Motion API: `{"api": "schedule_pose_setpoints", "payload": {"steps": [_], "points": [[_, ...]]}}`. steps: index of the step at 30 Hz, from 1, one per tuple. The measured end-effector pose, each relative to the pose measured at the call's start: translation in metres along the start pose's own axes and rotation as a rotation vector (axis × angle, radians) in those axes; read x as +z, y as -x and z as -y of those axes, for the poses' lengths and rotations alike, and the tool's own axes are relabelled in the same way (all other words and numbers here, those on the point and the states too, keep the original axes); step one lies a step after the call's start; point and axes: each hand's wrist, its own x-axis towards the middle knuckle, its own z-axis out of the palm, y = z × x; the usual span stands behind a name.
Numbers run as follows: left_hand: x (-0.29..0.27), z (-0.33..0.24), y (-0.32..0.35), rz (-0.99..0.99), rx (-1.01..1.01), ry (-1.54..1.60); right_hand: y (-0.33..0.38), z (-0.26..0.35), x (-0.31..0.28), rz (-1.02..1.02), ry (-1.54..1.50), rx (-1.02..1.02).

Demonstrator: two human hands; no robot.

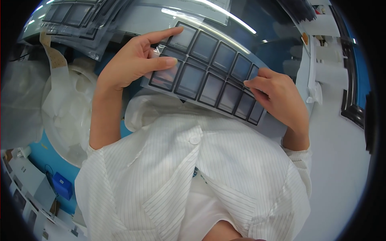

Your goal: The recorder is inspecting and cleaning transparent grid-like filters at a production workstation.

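Note:
A clear plastic sheet (pixel 211 87) with two rows of black-framed rectangular windows slants across in front of my chest, its right end lower. My left hand (pixel 134 60) grips the left end, with the thumb on top and the index finger stretched along the far corner. The remaining fingers of that hand are partly hidden by the sheet. At the right end, my right hand (pixel 277 92) pinches the sheet between thumb and curled fingers. Light glares off the windows, so whether they hold anything is unclear.
Similar framed sheets (pixel 70 15) in clear plastic lie at the far left. Below them stands a round white bin (pixel 60 140) with a plastic liner, and a tan strip (pixel 56 60) hangs over it. A blue box (pixel 62 186) sits at lower left. The glossy tabletop (pixel 144 20) reflects lamps.

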Motion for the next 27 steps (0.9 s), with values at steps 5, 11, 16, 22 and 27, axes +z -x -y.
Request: {"api": "schedule_pose_setpoints", "payload": {"steps": [5, 11, 16, 22, 27], "points": [[-0.002, -0.003, -0.002, 0.018, -0.035, 0.008, 0.023, -0.013, -0.003, 0.019, -0.024, 0.056], [-0.001, -0.003, -0.005, 0.011, -0.071, 0.026, 0.056, -0.031, -0.017, 0.154, 0.089, 0.143], [0.006, -0.006, -0.002, 0.001, -0.039, 0.053, 0.103, -0.073, -0.049, -0.063, 0.081, 0.432], [0.021, -0.017, 0.006, 0.023, -0.004, -0.068, 0.091, -0.090, -0.013, -0.454, 0.068, 0.429], [0.037, -0.075, 0.038, 0.344, 0.203, -0.541, 0.036, -0.020, 0.024, -0.259, -0.417, -0.066]]}}
